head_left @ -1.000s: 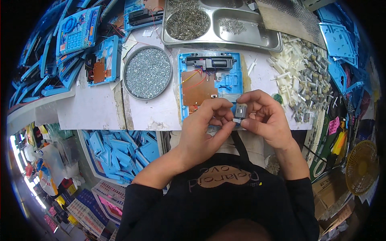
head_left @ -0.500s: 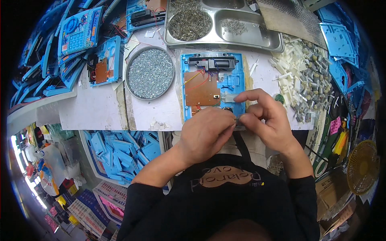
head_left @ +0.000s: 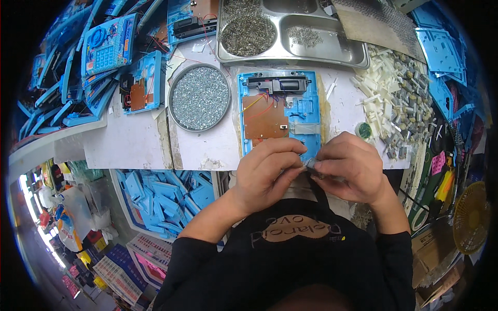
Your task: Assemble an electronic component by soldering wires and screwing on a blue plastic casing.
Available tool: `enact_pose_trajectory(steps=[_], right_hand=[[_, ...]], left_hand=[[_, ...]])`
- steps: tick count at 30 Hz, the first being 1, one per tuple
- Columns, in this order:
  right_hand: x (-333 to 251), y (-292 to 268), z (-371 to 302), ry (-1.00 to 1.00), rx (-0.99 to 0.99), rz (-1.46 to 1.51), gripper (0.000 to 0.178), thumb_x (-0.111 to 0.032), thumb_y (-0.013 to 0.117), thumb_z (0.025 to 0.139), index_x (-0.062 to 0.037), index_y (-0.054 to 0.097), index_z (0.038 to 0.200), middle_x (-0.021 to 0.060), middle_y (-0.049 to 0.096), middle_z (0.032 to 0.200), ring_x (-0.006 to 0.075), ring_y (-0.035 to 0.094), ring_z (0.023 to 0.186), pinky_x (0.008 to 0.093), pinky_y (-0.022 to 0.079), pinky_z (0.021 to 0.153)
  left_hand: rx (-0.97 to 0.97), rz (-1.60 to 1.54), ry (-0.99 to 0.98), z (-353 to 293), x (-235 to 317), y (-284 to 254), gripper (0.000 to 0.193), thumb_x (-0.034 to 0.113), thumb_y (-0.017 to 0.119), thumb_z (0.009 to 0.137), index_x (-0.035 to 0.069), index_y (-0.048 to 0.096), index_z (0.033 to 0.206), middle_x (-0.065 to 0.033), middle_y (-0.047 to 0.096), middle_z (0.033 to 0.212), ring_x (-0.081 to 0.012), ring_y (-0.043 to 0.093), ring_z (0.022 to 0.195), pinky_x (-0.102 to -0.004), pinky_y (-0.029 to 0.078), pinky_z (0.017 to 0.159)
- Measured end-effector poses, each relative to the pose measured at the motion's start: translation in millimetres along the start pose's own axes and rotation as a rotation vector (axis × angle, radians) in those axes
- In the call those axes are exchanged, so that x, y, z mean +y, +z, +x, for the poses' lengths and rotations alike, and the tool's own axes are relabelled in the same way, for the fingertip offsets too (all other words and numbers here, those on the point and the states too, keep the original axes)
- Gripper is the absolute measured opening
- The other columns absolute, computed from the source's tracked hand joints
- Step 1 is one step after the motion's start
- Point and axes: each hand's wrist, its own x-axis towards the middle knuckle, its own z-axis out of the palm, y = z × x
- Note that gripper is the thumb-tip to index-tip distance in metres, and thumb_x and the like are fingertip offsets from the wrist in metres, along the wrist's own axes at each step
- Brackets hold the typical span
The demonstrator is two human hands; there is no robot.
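Observation:
An opened blue plastic housing (head_left: 316,111) lies in front of me on the table. Inside it are a brown circuit board (head_left: 263,118), a black elongated module (head_left: 282,85) at the far end and red and yellow wires. At its near edge, my right hand (head_left: 351,167) is closed, pinching a small grey part (head_left: 311,164) between its fingertips. Closed as well, my left hand (head_left: 268,175) has its thumb and fingertips up against that part's left side. Whatever those left fingertips hold is hidden. Both hands cover the housing's near end.
A round tray of small metal pieces (head_left: 171,106) stands left of the housing. Beyond is a steel compartment tray (head_left: 363,59) with metal bits. Heaped at right are white plastic pieces (head_left: 381,88) and grey parts (head_left: 403,151). Blue housings (head_left: 106,49) pile up at left.
My right hand has drawn its raised fingers in around the small grey part, which now shows. My left hand's fingers have shifted and loosened slightly. The view has moved a little.

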Motion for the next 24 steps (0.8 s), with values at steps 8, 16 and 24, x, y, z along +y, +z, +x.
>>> enact_pose_trajectory(steps=[8, 16, 24], right_hand=[[4.9, -2.0, -13.7, 0.036, 0.034, -0.105, 0.045, 0.003, 0.083, 0.068, -0.0025, 0.068, 0.109, 0.0132, 0.069, 0.096, 0.0303, 0.068, 0.079, 0.0372, 0.055, 0.067], [14.8, -20.1, -22.4, 0.156, 0.14, -0.174, 0.041, 0.007, 0.079, 0.073, -0.0016, 0.067, 0.111, 0.0141, 0.072, 0.099, 0.0283, 0.07, 0.081, 0.0359, 0.056, 0.07], [25.3, -22.5, -11.8, 0.518, 0.163, -0.005, 0.031, -0.005, 0.075, 0.085, -0.0022, 0.068, 0.114, 0.0167, 0.067, 0.126, 0.0313, 0.063, 0.113, 0.0395, 0.049, 0.097]], left_hand=[[-0.01, 0.082, 0.055, 3.2, -3.8, 4.4, 0.027, -0.003, 0.083, 0.072, 0.004, 0.068, 0.094, -0.013, 0.069, 0.106, -0.029, 0.068, 0.086, -0.0352, 0.056, 0.074], [-0.04, 0.294, 0.015, 32.8, -7.8, 4.8, 0.026, 0.008, 0.083, 0.074, 0.009, 0.071, 0.097, -0.0087, 0.064, 0.108, -0.0276, 0.061, 0.098, -0.0422, 0.045, 0.087], [-0.128, 0.539, 0.153, 28.6, -26.1, 5.3, 0.016, 0.018, 0.082, 0.074, 0.015, 0.073, 0.087, 0.0011, 0.064, 0.104, -0.0226, 0.058, 0.098, -0.0443, 0.033, 0.094]])
